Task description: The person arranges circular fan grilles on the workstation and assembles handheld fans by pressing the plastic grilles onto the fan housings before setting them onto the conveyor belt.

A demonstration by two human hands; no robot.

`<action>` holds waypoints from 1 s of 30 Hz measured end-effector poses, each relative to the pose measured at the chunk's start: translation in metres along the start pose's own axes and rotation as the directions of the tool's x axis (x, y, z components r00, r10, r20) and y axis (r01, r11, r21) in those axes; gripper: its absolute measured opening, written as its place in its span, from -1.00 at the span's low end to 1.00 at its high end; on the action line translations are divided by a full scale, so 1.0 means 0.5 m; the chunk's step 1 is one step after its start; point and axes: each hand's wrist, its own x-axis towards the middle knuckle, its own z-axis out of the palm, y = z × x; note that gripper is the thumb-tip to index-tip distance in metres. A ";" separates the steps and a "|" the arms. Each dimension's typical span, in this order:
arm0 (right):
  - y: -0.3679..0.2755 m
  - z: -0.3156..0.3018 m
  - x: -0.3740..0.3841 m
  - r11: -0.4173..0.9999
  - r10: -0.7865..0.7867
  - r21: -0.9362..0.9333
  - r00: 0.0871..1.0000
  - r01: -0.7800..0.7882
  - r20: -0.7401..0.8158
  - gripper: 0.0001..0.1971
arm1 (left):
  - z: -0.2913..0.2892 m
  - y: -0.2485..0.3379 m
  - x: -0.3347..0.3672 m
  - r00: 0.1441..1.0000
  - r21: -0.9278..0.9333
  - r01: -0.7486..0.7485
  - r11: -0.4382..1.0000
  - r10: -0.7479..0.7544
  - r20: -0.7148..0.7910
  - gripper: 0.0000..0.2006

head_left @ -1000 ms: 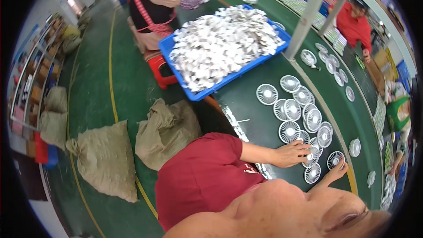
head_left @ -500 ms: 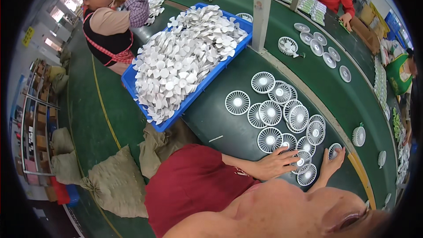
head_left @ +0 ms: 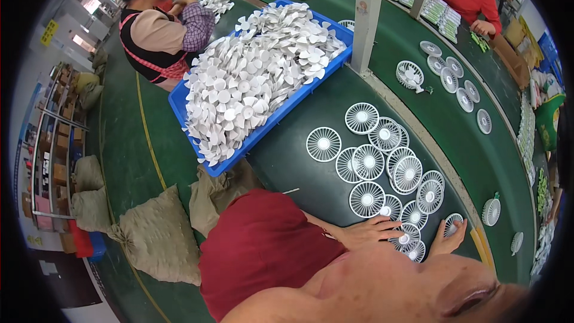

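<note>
My left hand (head_left: 372,232) lies with its fingers stretched out over white round fan grilles, its fingertips touching a grille (head_left: 409,236) at the near end of the group. Close to the table's right edge, my right hand (head_left: 448,240) has thumb and fingers around the rim of another fan grille (head_left: 454,224). Several more spoked grilles (head_left: 367,198) spread away from my hands, some overlapping. Part of my right wrist is hidden at the bottom of the view.
A blue crate (head_left: 263,131) heaped with white fan blades (head_left: 251,78) stands left on the dark table. Beyond a pale ledge, a green conveyor (head_left: 436,110) carries grilles and fan housings (head_left: 410,76). A post (head_left: 367,18) rises behind the crate. Sacks (head_left: 158,236) lie on the floor. Co-workers sit opposite and at left.
The whole view has shifted slightly. My hands keep nearly the same places on the grilles. The co-worker at left has turned their head, and the red-sleeved co-worker's hand has drawn back.
</note>
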 end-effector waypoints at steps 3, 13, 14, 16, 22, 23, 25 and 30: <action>-0.001 -0.004 -0.002 1.000 0.025 0.010 0.999 -0.025 -0.020 -0.52 | 0.000 -0.001 0.005 1.000 -0.025 0.000 1.000 0.000 -0.018 -0.73; -0.001 -0.011 -0.010 0.999 0.021 0.032 0.999 -0.020 -0.032 -0.61 | -0.002 0.006 0.006 1.000 -0.034 -0.015 0.999 0.015 0.001 -0.73; -0.002 -0.014 -0.010 1.000 0.013 0.016 0.999 -0.013 -0.032 -0.60 | -0.004 0.006 0.006 1.000 -0.039 -0.017 0.999 0.018 0.013 -0.73; 0.009 -0.015 -0.012 1.000 0.005 -0.018 0.998 -0.006 -0.060 -0.59 | -0.004 0.000 0.007 0.998 -0.032 -0.027 0.999 0.028 0.056 -0.74; -0.027 0.003 0.010 1.000 -0.009 0.003 0.998 0.009 -0.065 -0.57 | -0.033 0.011 0.010 0.996 0.005 0.041 0.999 -0.042 0.079 -0.73; -0.021 -0.002 0.010 1.000 -0.006 -0.008 0.998 0.006 -0.070 -0.58 | -0.040 0.013 0.017 0.994 -0.018 0.036 0.999 -0.034 0.108 -0.71; -0.024 -0.003 0.008 0.999 0.027 -0.028 0.997 -0.029 -0.070 -0.58 | -0.053 0.016 0.024 0.990 -0.041 0.039 0.998 -0.033 0.140 -0.67; -0.027 -0.022 0.009 1.000 0.010 -0.005 1.000 -0.010 0.004 -0.55 | -0.050 0.012 0.029 0.988 -0.113 0.050 0.992 -0.033 0.154 -0.64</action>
